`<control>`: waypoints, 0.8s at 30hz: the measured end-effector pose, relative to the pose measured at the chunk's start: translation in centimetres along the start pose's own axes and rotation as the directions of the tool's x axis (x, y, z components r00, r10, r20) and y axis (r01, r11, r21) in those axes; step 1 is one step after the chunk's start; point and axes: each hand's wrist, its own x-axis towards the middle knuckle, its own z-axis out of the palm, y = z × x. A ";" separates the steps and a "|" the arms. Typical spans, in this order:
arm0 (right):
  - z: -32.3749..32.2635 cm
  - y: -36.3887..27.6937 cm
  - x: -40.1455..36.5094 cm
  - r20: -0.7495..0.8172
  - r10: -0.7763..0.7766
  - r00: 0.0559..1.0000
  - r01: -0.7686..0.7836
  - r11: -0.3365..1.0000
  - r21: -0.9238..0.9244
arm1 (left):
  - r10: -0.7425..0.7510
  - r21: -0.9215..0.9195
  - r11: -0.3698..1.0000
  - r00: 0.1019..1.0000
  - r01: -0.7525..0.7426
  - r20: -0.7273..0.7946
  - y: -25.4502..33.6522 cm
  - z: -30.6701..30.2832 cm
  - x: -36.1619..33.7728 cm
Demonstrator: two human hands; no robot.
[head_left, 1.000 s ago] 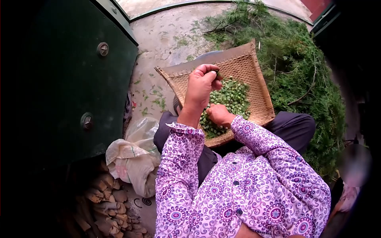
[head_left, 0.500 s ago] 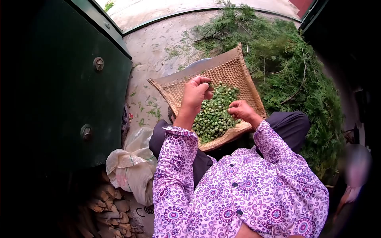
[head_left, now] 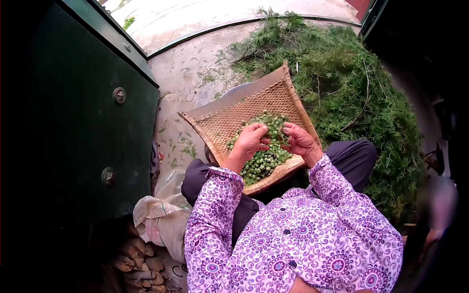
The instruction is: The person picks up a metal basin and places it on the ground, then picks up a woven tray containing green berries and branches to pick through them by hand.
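Observation:
On my lap rests a woven wicker tray (head_left: 210, 117) with a raised back, holding a heap of small round green cones (head_left: 261, 168) mixed with leafy bits. My left hand (head_left: 250, 142) is over the heap, thumb and fingers pinched together. Facing it a short way to the right, my right hand (head_left: 300, 140) is pinched too. A thin green sprig (head_left: 276, 142) runs between the fingertips of both hands. My fingers partly cover its ends.
Cut evergreen branches (head_left: 342, 78) are piled on the right. A pale woven sack (head_left: 163, 215) slumps at lower left, near stacked firewood (head_left: 141, 263). A dark green metal door (head_left: 122, 132) stands on the left. Leaf scraps lie on the concrete floor (head_left: 178, 83).
My left hand has come down and right, and my right hand has turned in toward it, so they now meet over the heap. The whole view has shifted slightly.

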 end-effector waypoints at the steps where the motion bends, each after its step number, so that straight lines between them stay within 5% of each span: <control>1: -0.4 0.1 0.4 0.043 0.010 0.999 -0.010 1.000 -0.008 | -0.032 -0.024 0.999 0.999 0.033 0.029 -0.3 0.2 0.0; 6: -0.8 0.6 0.5 -0.024 0.028 0.999 -0.027 0.999 0.033 | 0.014 -0.007 1.000 0.996 -0.014 0.089 -0.7 0.2 0.0; 8: -0.5 1.0 0.5 -0.066 0.034 0.997 -0.031 0.999 0.042 | 0.126 0.235 0.962 0.989 -0.140 0.073 -1.0 0.2 0.0; 13: -0.8 1.6 0.6 -0.011 0.057 0.998 -0.057 0.998 0.025 | 0.175 0.367 0.914 0.984 -0.175 0.034 -1.1 0.5 -0.3; 15: -0.8 1.5 0.4 -0.021 0.053 0.998 -0.052 0.998 0.037 | 0.221 0.655 0.736 0.975 -0.170 0.004 -0.9 0.5 -0.5; 16: -0.6 1.2 0.0 0.002 0.064 0.998 -0.064 0.998 0.020 | 0.218 0.655 0.737 0.976 -0.167 0.004 -1.3 0.1 -0.2; 18: -0.3 0.8 -0.8 0.022 0.078 0.997 -0.078 0.997 0.002 | 0.331 0.858 0.476 0.943 -0.194 0.029 -2.4 -0.7 0.3; 19: -0.3 0.6 -1.1 -0.026 0.056 0.998 -0.056 0.998 -0.006 | 0.331 0.865 0.459 0.943 -0.203 0.046 -2.6 -0.9 0.2; 23: -1.1 0.7 -1.5 -0.122 0.008 0.992 -0.007 1.000 0.011 | 0.327 0.806 0.539 0.943 -0.246 0.069 -2.7 -0.8 0.0; 24: -1.1 0.7 -1.6 -0.120 -0.003 0.993 0.007 0.999 0.031 | 0.136 0.581 0.805 0.991 -0.119 0.014 -1.9 -0.4 -0.2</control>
